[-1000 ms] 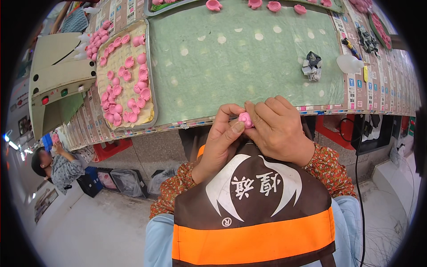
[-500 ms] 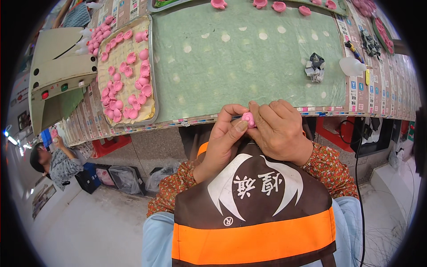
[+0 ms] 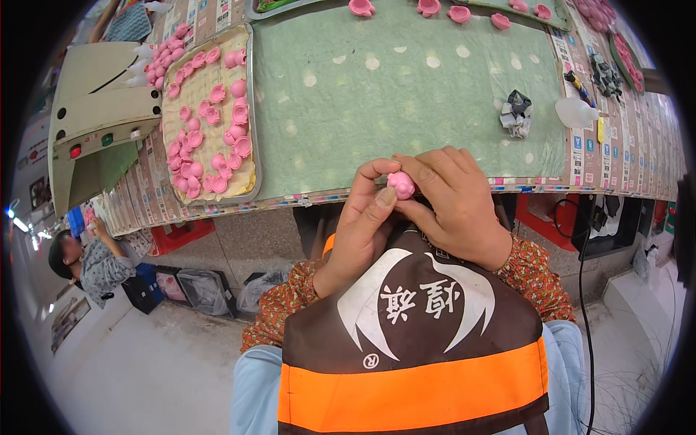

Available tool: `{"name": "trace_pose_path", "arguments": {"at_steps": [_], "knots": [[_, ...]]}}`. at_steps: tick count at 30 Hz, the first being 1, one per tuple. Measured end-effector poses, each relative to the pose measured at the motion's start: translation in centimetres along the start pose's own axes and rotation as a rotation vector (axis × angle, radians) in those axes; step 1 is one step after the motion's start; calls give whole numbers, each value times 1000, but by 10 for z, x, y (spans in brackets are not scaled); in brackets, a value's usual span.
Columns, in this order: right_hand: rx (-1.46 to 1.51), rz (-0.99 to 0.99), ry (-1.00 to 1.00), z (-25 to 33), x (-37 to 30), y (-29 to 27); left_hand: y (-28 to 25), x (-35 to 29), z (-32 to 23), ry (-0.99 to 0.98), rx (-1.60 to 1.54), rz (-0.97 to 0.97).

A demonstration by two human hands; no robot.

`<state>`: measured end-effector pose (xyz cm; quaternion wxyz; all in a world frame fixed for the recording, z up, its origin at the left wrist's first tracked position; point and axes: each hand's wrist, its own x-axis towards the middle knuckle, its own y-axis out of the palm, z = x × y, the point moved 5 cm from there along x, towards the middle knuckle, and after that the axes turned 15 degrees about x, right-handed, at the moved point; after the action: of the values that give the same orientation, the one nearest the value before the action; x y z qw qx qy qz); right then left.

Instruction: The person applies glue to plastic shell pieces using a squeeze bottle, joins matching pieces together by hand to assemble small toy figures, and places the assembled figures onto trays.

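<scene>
Just off the table's front edge I have a small rounded pink plastic piece [image 3: 400,185] with little bumps on it. The thumb and forefinger of my left hand [image 3: 362,221] pinch it from the left. From the right, the thumb and forefinger of my right hand [image 3: 457,210] close on the same piece, with the other fingers bent behind. Left of my hands, a metal tray [image 3: 255,163] lined with pale cloth carries several loose pink cup-shaped and domed pieces [image 3: 235,134].
A green spotted cloth [image 3: 333,130] covers the table's middle; a crumpled dark rag [image 3: 516,114] and a white squeeze bottle [image 3: 575,113] lie at right. Several pink pieces [image 3: 458,14] line the far edge. A beige machine [image 3: 105,116] with buttons stands left, and a person [image 3: 101,264] sits beyond.
The pink piece has turned and shows more of its round side. My right fingers have opened out a little around it, and both hands have shifted slightly left.
</scene>
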<state>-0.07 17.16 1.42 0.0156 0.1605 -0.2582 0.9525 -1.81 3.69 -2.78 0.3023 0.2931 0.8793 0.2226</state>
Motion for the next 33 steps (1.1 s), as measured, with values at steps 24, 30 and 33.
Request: {"name": "trace_pose_path", "arguments": {"at_steps": [24, 30, 33], "knots": [[-28, -28, -187, 10, -8, -8, -7, -2, 3, 28, 179, -27], [-14, -37, -168, 6, -11, -7, -7, 0, 4, 23, 199, -21], [-37, -36, -157, 4, -10, -8, -5, 1, 1, 35, 223, -25]]}}
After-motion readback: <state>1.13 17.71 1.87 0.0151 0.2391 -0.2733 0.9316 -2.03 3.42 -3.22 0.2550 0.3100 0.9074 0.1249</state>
